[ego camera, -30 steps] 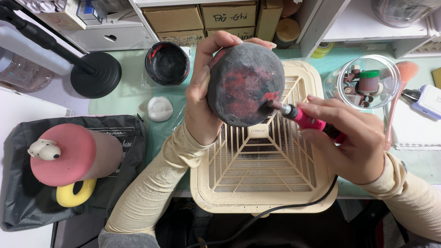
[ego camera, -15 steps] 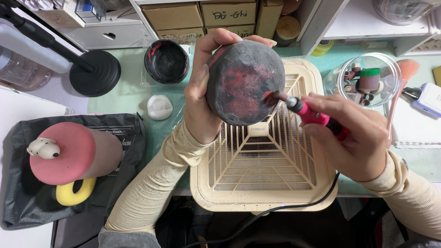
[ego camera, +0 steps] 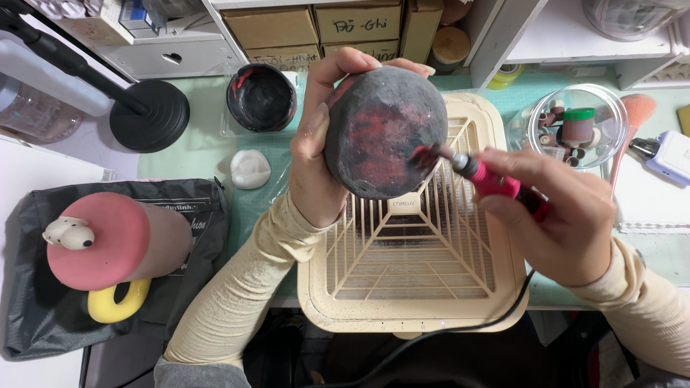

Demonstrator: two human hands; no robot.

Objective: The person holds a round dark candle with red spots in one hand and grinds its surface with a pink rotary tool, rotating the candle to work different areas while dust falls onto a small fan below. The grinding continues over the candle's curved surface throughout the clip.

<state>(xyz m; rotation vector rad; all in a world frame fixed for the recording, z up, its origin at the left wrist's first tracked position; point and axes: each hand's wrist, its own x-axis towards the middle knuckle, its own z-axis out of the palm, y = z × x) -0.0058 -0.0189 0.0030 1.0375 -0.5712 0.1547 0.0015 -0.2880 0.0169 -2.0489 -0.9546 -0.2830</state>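
- A pink cylindrical foam block (ego camera: pixel 115 241) with a small white dog figure (ego camera: pixel 68 233) on its top lies on a dark grey fabric bag (ego camera: pixel 43 316) at the far left, with a yellow ring (ego camera: pixel 118 302) just beneath it.
- A black round stand base (ego camera: pixel 149 115), a small white lump (ego camera: pixel 250 169) and a black round dish smeared with red (ego camera: pixel 261 97) sit on the pale green mat (ego camera: pixel 194 154).
- The left hand (ego camera: pixel 320 151) wraps its fingers firmly around the left side and top of a rounded dark grey ball mottled with red (ego camera: pixel 384 129), holding it up above the beige slatted dust-collector tray (ego camera: pixel 410 273).
- The right hand (ego camera: pixel 568 215) is closed around a pink pen-shaped rotary tool (ego camera: pixel 496 183); its tip touches the ball's right side.
- A clear round container of small sanding bits (ego camera: pixel 571 126) stands at the right.
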